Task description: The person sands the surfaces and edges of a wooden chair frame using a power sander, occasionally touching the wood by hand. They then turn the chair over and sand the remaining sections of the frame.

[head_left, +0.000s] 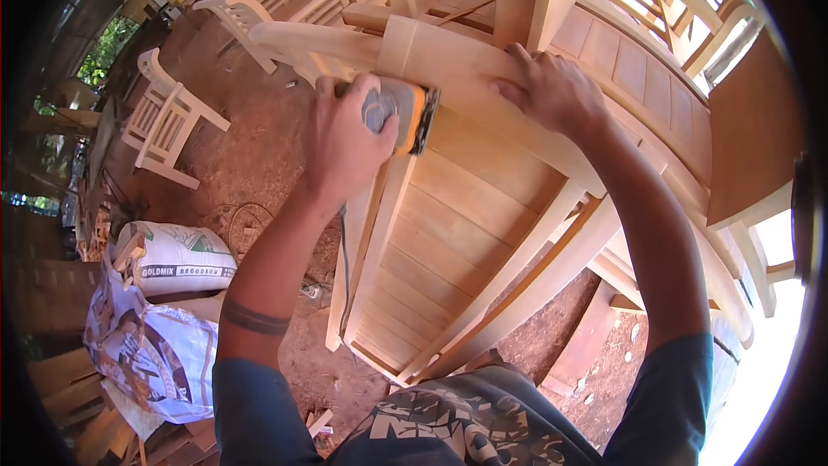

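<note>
My left hand (352, 134) is wrapped round a grey and orange power sander (404, 114). The sander's black pad is at the side of a wide pale wooden board (466, 78). On the same board, further right, rests my right hand (556, 91), fingers apart, beside an upright wooden post (528, 0). Below the board is a slatted wooden panel (457, 233) between long rails. A dark cord (345, 267) hangs from under my left wrist along the left rail.
Slatted wooden chairs (172, 116) stand on the dusty floor at the left. Filled sacks (177, 259) and wood offcuts (95, 431) lie at the lower left. More wooden furniture (642, 69) crowds the right. A brown plank (586, 341) lies on the ground below.
</note>
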### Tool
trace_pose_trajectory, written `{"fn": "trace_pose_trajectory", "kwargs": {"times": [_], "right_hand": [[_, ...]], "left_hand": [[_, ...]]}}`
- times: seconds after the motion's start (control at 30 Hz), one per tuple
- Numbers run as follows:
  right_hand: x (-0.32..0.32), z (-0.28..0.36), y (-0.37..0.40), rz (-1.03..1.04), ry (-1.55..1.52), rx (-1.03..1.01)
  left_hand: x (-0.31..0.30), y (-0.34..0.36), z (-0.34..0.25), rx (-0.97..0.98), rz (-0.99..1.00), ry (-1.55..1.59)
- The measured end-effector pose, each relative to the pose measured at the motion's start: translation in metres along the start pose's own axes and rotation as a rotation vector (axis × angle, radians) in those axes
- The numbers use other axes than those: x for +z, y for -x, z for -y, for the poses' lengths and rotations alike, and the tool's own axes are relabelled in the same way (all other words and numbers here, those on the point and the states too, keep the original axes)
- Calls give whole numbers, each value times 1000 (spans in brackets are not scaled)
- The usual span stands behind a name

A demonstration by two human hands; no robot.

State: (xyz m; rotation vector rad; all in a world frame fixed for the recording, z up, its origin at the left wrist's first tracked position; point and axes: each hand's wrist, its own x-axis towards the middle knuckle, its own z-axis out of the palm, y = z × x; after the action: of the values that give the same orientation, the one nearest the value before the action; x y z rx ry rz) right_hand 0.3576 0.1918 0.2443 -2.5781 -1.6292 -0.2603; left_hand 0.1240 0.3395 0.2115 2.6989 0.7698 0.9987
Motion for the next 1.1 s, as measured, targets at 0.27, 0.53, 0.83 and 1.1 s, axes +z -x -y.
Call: {"fn": "trace_pose_trajectory", "kwargs": {"times": [0.27,0.53,0.83,1.1], "right_hand": [[1,0,-1,-1,47,-10],[5,-2,-1,-30,40,-16],[5,-3,1,-66,61,-36],[10,-4,-2,-89,31,-57]], "left_hand": [[-2,-18,24,-79,-20,-76],[3,-25,-4,-66,-23,-8],[2,16,7,-63,32,13],[0,-61,-8,-75,-63,2]]}}
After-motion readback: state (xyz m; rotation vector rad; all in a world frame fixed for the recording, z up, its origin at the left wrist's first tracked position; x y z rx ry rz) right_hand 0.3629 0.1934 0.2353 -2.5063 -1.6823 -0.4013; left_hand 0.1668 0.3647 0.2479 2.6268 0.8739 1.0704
